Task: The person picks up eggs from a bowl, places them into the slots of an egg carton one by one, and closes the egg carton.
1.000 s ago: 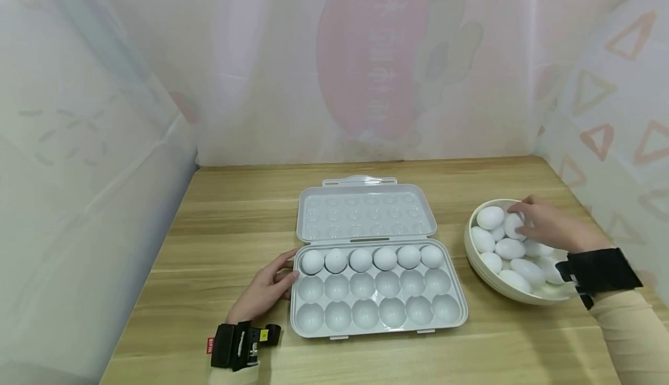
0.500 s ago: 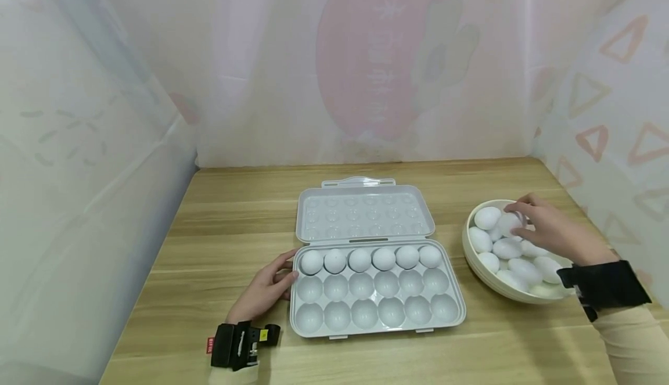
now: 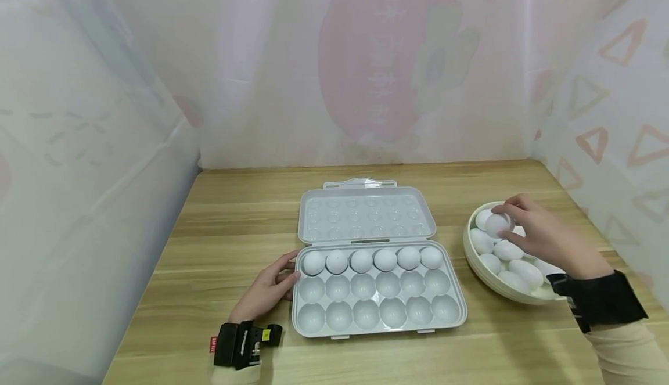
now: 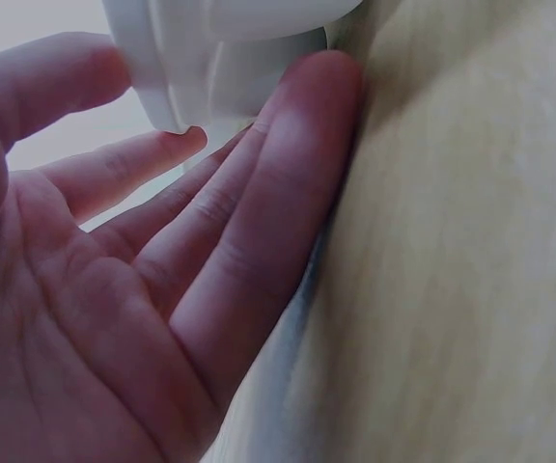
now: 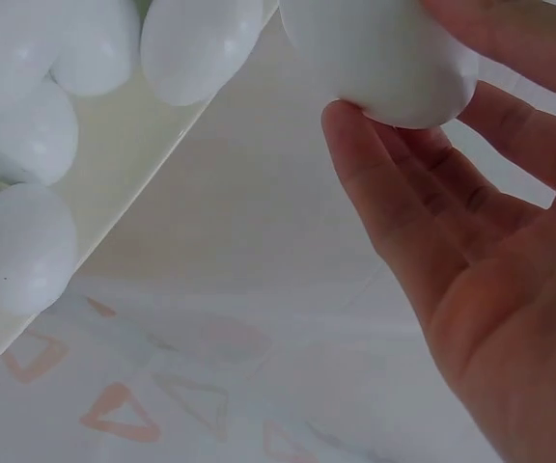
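Observation:
A lidded grey-white egg box [image 3: 378, 330] lies open on the table, with white eggs [image 3: 360, 261] filling its back row of cups. My left hand [image 3: 263, 292] grips the box's left edge, thumb at the rim and fingers along the side; the left wrist view shows the fingertips against the pale plastic. On the right, my right hand [image 3: 546, 234] pinches one white egg [image 3: 497, 225] between thumb and fingers, over a cream bowl [image 3: 483, 279] of several more eggs [image 3: 508, 250]. In the right wrist view, that held egg [image 5: 384, 58] is apart from the bowl's rim.
The box's lid [image 3: 366, 216] is folded back behind the cups. Wood-grain table [image 3: 235, 216] lies around the box and bowl. Pale printed sheets stand behind the table [image 3: 261, 83] and along its left and right sides.
My right hand has lifted an egg from among the others and drawn it slightly left, over the bowl's back left. The left hand stays at the box's edge.

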`<state>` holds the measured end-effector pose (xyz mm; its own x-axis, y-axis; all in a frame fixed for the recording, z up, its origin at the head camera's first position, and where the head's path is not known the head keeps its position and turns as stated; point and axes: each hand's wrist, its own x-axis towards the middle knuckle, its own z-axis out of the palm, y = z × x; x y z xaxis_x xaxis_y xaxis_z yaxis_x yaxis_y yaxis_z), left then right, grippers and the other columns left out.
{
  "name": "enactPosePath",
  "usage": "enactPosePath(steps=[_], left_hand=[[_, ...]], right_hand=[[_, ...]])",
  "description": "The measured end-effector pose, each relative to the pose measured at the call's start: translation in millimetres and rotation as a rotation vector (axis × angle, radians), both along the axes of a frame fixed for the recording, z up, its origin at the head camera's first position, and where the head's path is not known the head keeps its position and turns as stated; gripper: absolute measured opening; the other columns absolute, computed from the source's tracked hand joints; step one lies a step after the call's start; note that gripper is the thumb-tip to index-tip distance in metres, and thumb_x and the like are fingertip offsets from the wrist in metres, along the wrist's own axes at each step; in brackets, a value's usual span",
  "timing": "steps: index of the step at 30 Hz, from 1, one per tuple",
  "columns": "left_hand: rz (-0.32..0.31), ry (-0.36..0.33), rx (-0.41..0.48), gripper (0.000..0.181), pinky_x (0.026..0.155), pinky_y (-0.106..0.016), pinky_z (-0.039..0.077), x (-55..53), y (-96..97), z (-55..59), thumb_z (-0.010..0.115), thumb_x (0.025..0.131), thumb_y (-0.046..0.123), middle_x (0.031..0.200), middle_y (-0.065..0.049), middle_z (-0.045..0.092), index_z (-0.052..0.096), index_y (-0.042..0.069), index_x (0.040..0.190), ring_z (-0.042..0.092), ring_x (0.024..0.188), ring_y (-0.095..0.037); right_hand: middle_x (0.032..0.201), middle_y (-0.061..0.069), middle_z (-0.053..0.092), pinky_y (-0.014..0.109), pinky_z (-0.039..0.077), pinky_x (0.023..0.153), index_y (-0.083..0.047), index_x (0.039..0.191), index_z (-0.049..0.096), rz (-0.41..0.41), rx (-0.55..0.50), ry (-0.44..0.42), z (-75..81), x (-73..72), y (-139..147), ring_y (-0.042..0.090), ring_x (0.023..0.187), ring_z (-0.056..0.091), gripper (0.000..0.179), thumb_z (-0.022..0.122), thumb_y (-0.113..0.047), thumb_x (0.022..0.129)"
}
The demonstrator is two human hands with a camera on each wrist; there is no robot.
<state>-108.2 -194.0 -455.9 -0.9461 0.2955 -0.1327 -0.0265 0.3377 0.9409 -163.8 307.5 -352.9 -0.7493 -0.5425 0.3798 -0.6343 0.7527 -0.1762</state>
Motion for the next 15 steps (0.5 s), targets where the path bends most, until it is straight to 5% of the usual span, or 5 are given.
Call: enactPosePath(steps=[15], left_hand=[[0.020,-0.003,-0.028,0.047,0.066,-0.034,0.057,0.5,1.6,2.2,0.051,0.094,0.020,0.126,-0.024,0.051,0.037,0.021,0.139,0.061,0.098,-0.028]], right_hand=[[0.099,0.013,0.052,0.040,0.050,0.060,-0.002,0.103,0.059,0.068,-0.044,-0.010,2.6,10.4,-40.3,0.025,0.079,0.057,0.041,0.076,0.001,0.066]])
